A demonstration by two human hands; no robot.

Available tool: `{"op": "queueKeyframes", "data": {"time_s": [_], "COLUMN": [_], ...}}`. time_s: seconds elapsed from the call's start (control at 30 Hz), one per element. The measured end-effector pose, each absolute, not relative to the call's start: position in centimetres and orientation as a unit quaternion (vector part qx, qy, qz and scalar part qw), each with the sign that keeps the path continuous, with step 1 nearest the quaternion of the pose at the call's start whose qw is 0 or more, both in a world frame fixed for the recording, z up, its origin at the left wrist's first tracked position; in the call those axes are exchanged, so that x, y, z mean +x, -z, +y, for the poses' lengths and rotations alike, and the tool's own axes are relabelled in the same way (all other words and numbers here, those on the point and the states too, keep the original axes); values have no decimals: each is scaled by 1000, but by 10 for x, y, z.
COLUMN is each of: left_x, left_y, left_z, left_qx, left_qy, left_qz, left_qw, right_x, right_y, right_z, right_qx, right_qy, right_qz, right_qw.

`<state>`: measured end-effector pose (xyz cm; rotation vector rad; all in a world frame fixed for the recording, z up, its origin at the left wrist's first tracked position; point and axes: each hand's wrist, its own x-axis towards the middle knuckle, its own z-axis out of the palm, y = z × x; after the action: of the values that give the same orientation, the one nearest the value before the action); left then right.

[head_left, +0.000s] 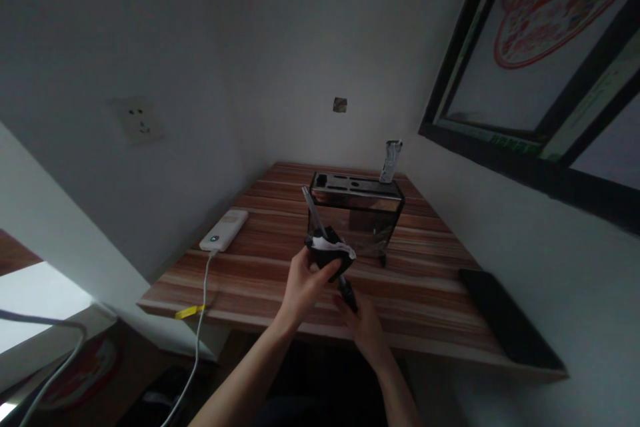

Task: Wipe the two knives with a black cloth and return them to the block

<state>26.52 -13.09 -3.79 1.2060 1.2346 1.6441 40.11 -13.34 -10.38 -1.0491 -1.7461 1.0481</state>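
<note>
My right hand (367,327) is closed around the black handle (347,292) of a knife. The knife's narrow grey blade (314,210) points up and to the left, away from me. My left hand (306,280) pinches a folded black cloth (327,255) with a white inner layer around the middle of the blade, hiding that part. Just behind the cloth stands a knife block (357,203) with a slotted top and see-through sides. A crumpled silvery, foil-like piece (391,160) stands upright at the block's right end.
A white power bank (224,230) with a white cable (204,293) lies on the left of the wood-grain table (425,300). By the front edge is a yellow strip (189,311). A flat black object (507,317) lies at the right edge. Walls close in both sides.
</note>
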Motion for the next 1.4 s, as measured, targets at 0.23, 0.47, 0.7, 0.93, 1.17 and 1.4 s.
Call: {"op": "queueKeyframes", "data": {"time_s": [0.23, 0.47, 0.7, 0.93, 1.17, 1.4], "left_x": [277, 285, 283, 279, 274, 258], "left_y": [48, 52, 59, 54, 47, 33], "left_z": [-146, -151, -151, -147, -140, -130], "left_qx": [524, 533, 499, 483, 450, 441], "left_qy": [-608, -605, -621, -640, -669, -704], "left_qz": [489, 516, 525, 475, 450, 433], "left_qw": [340, 289, 299, 363, 383, 351], "right_x": [403, 404, 405, 404, 401, 399], "right_y": [111, 109, 111, 109, 106, 105], "right_z": [-133, -135, -133, -133, -133, -134], "right_qx": [-416, -426, -420, -419, -422, -444], "right_qy": [-437, -447, -447, -455, -457, -420], "right_qz": [-682, -667, -677, -675, -672, -683], "right_qw": [414, 417, 407, 402, 403, 400]}}
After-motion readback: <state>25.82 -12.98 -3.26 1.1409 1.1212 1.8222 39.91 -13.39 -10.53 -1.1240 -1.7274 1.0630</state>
